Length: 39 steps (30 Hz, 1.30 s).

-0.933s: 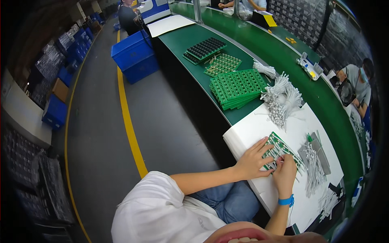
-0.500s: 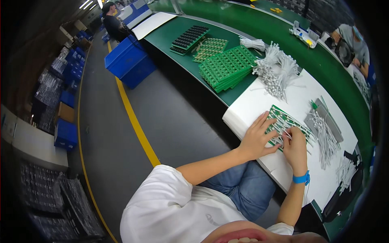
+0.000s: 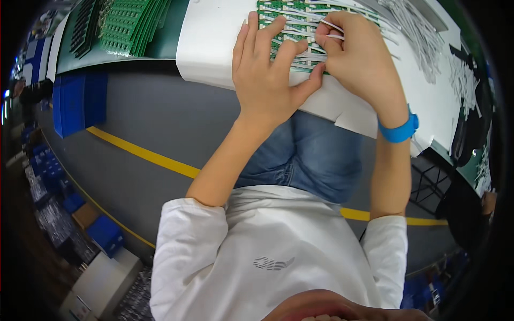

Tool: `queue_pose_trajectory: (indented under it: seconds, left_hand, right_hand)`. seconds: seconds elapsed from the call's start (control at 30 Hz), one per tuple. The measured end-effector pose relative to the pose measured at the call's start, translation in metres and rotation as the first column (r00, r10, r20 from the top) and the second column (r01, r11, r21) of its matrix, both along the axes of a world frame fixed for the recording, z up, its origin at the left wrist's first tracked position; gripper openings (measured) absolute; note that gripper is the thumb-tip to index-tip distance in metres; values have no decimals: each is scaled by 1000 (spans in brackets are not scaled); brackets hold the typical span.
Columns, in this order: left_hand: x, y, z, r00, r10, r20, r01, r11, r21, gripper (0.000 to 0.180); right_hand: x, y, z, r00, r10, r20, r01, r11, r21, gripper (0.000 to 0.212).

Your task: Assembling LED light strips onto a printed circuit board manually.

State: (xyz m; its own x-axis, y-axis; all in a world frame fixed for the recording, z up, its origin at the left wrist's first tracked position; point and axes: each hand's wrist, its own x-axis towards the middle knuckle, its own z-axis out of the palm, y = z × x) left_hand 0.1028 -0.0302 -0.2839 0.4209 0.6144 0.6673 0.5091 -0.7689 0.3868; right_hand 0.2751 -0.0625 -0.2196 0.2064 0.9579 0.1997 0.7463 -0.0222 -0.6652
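A green circuit board panel (image 3: 263, 22) lies on white sheeting, with several white wires (image 3: 301, 28) running across it side by side. My left hand (image 3: 267, 75) rests on the panel's near left part, fingers spread and slightly bent, thumb pointing toward my right hand. My right hand (image 3: 361, 59), with a blue wristband (image 3: 398, 128), pinches a white wire (image 3: 333, 25) between thumb and index finger over the panel's right half. The wire's tip is too small to make out. Part of the panel is hidden under both hands.
A bundle of loose white wires (image 3: 420, 40) lies right of the panel, beside a grey tray (image 3: 428, 13). More white wires (image 3: 461, 80) are farther right. Stacked green boards (image 3: 131, 27) stand at the far left. Below them is a blue bin (image 3: 80, 104) by the table edge.
My view has turned and tilted down, so the table now sits higher in the picture. Both hands stay at the panel, the right still pinching a wire.
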Motion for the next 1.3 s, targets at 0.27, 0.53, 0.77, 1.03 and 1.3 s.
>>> queue_pose_trajectory:
  seconds: [0.27,0.53,0.77,1.03,1.3]
  left_hand:
    - [-2,-9,1,999,39,32,-39,999,3,39]
    - [-3,-8,4,999,39,11,-39,999,-15,36]
    - [2,-9,5,1000,30,7,-29,1000,-5,39]
    - [3,-11,3,1000,24,7,-24,1000,-11,41]
    - [-1,-9,6,1000,26,-13,-26,1000,-9,39]
  right_hand:
    - [-6,-14,5,997,37,64,-34,998,-59,18]
    - [-18,-19,0,998,-32,59,29,998,55,18]
    - [-22,-19,-5,948,-79,308,25,984,176,16]
    - [-8,-15,9,999,-37,23,39,994,-100,11]
    - [-15,-14,-1,987,-60,148,51,997,63,15]
